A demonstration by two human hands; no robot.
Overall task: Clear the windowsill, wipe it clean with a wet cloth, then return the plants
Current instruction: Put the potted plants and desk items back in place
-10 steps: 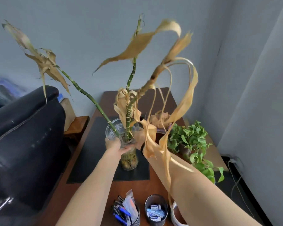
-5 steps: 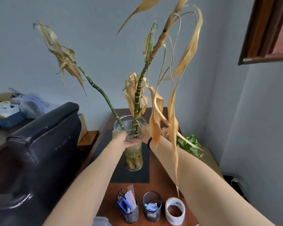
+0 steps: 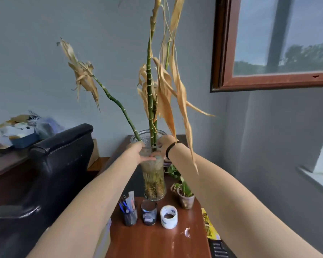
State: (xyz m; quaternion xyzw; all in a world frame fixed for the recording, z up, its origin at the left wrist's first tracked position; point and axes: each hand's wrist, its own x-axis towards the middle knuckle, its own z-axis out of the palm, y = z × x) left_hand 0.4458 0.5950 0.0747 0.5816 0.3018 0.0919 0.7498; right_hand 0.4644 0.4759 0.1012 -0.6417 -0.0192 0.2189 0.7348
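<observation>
Wall (image 3: 101, 34): bare and grey, behind the hands; open air lies between it and the leaves.
Window (image 3: 268, 81): brown frame, up and to the right of the hands; its lower corner is near the tallest dry leaves.
Chair (image 3: 54, 155): black, left of the left arm, its back edge close to the desk's side.
Desk (image 3: 157, 239): brown, under both forearms; its right edge runs below the right arm.
Sill (image 3: 317, 179): pale ledge, far right of the right hand and below the window.
Vase (image 3: 154, 179): clear ribbed glass, upright between the hands, with roots and murky water in the lower half; whether its base touches the desk cannot be told.
Stalks (image 3: 149, 81): green and jointed, with withered tan leaves; one leans left over the chair, the rest rise past the top edge.
Left hand (image 3: 136, 152): curled round the vase's neck from the left.
Right hand (image 3: 166, 146): grips the neck from the right.
Pot (image 3: 186, 201): small green plant, under the right forearm, just beside the vase.
Tape (image 3: 168, 216), cup (image 3: 148, 213), pens (image 3: 130, 216): in a row nearer the person than the vase.
</observation>
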